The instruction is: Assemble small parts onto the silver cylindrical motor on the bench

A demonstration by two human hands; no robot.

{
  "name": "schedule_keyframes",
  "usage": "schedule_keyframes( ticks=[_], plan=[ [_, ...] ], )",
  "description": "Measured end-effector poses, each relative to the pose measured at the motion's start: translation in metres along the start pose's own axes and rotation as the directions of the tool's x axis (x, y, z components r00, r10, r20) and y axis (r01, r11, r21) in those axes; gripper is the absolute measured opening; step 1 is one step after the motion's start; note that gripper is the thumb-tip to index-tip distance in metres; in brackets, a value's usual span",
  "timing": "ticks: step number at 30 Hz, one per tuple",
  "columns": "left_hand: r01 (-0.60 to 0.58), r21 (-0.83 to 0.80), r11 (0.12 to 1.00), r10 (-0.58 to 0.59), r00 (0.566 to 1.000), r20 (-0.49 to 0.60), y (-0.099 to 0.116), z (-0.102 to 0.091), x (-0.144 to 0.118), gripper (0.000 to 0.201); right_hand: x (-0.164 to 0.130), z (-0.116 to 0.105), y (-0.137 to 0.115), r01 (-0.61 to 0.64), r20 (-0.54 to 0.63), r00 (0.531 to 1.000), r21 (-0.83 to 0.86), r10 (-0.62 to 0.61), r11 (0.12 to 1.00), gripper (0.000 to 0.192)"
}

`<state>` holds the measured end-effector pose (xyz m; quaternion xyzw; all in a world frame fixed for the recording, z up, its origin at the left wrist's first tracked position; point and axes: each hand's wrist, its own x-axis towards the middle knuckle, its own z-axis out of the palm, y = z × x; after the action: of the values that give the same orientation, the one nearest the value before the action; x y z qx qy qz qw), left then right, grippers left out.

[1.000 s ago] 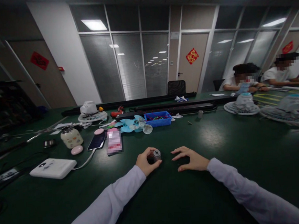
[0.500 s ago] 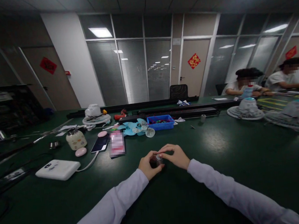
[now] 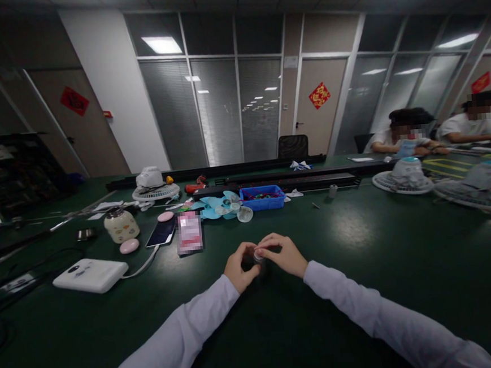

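At centre frame, on the green table (image 3: 364, 288), the left hand (image 3: 239, 269) clasps a small dark motor (image 3: 254, 260); the right hand (image 3: 283, 255), open on the tabletop a second ago, has closed in, fingertips now pinching its silver end, so both hands work one part.

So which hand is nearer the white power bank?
Left. The left hand is right of the white power bank, holding the small motor; the right hand lies farther right.
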<state>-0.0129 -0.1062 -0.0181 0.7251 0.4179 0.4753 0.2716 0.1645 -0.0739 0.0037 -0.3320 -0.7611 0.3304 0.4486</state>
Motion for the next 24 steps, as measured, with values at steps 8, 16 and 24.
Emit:
schedule_keyframes(
  ticks=[8,16,24],
  plan=[
    [-0.001,-0.024,1.000,-0.001,0.997,-0.075,0.006,-0.003,0.002,0.045,-0.001,0.011,0.015,-0.029,-0.029,0.999,0.112,0.032,0.993,0.028],
    [-0.029,-0.039,0.999,0.027,0.998,-0.065,0.006,-0.003,0.001,0.038,-0.004,0.014,0.017,-0.058,0.034,0.998,0.193,0.052,0.979,0.033],
    [-0.043,-0.046,0.998,0.040,0.997,-0.063,0.004,-0.003,-0.001,0.031,-0.004,0.018,0.025,-0.120,0.088,0.991,0.263,0.100,0.957,0.040]
  ],
)
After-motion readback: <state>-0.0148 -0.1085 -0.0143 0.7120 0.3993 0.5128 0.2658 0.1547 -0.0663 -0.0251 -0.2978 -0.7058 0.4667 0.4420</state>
